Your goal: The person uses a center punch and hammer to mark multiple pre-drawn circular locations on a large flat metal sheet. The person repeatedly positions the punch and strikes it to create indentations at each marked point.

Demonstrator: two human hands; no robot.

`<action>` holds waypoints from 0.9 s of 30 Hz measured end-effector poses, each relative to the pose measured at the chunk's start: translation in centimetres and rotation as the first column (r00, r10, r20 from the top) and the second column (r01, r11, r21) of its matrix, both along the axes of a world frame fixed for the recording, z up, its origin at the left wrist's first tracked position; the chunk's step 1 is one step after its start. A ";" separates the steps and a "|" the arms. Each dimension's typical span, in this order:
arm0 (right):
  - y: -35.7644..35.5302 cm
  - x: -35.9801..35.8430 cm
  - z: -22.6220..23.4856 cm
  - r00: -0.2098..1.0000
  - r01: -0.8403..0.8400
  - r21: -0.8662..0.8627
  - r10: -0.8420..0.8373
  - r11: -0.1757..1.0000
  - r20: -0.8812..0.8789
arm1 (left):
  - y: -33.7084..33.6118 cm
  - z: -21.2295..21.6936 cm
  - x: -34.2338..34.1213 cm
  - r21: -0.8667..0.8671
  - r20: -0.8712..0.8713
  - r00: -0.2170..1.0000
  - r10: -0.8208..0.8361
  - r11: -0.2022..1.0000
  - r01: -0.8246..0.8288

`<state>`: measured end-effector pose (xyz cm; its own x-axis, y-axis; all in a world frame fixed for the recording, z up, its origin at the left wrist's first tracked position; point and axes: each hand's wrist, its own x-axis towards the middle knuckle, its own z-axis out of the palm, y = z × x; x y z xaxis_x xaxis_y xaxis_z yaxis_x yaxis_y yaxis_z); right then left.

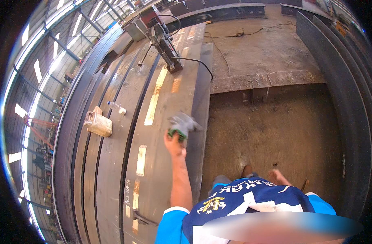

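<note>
My left hand (176, 146) is closed round the green cuff of a grey work glove (183, 122), held above the steel beams (157, 142). The glove's fingers hang out ahead of the hand and are smeared by motion. My right hand (278, 177) is low by my right side, over the brown floor, and touches nothing I can see. Its fingers are too small and partly turned away to make out.
On the beams stand a grimy white jerry can (100, 124), a clear plastic bottle (117, 107) and, farther off, a magnetic drill (166, 51) with a black cable. A dark metal tool (144, 219) lies nearby. Tall steel plates (336, 77) rise at right.
</note>
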<state>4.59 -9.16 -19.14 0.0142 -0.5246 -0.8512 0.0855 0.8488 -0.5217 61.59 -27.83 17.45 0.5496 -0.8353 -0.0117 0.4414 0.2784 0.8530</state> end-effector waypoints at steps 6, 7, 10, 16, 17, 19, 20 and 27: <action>-28.0 -2.8 7.7 0.956 0.167 -0.161 -0.200 0.973 -0.217 | -17.6 10.8 8.1 -0.254 0.238 0.919 0.316 0.933 -0.255; -30.9 -3.0 7.9 0.967 0.130 -0.196 -0.167 0.972 -0.190 | -20.8 12.8 9.7 -0.299 0.313 0.877 0.365 0.914 -0.274; -38.0 -3.3 5.8 0.943 0.141 -0.208 -0.195 0.968 -0.271 | -32.2 17.8 14.8 -0.433 0.365 0.809 0.461 0.853 -0.291; -39.1 0.5 -0.2 0.971 0.010 -0.406 -0.105 0.914 -0.213 | -58.7 28.9 27.0 -0.568 0.397 0.873 0.284 0.823 -0.009; -38.3 1.2 0.2 0.974 -0.002 -0.244 -0.054 0.970 -0.222 | -62.7 30.1 28.5 -0.546 0.364 0.892 0.268 0.837 -0.029; -37.1 3.1 2.6 0.954 -0.087 -0.114 0.050 0.990 -0.296 | -70.9 32.8 30.8 -0.603 0.292 0.921 0.260 0.797 -0.034; -36.6 4.1 4.0 0.923 -0.101 -0.093 0.058 0.991 -0.382 | -74.4 33.1 31.6 -0.609 0.252 0.933 0.258 0.791 -0.055; -40.6 5.9 8.2 0.861 -0.236 -0.178 0.120 0.955 -0.494 | -80.0 21.0 32.8 -0.249 0.907 0.149 0.394 0.786 -0.566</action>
<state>10.52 -49.81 -10.90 -0.2473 -0.7293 -0.6380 -0.3615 0.6803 -0.6376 94.37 -107.85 38.50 0.5643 -0.4343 0.7021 -0.7834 -0.0134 0.6214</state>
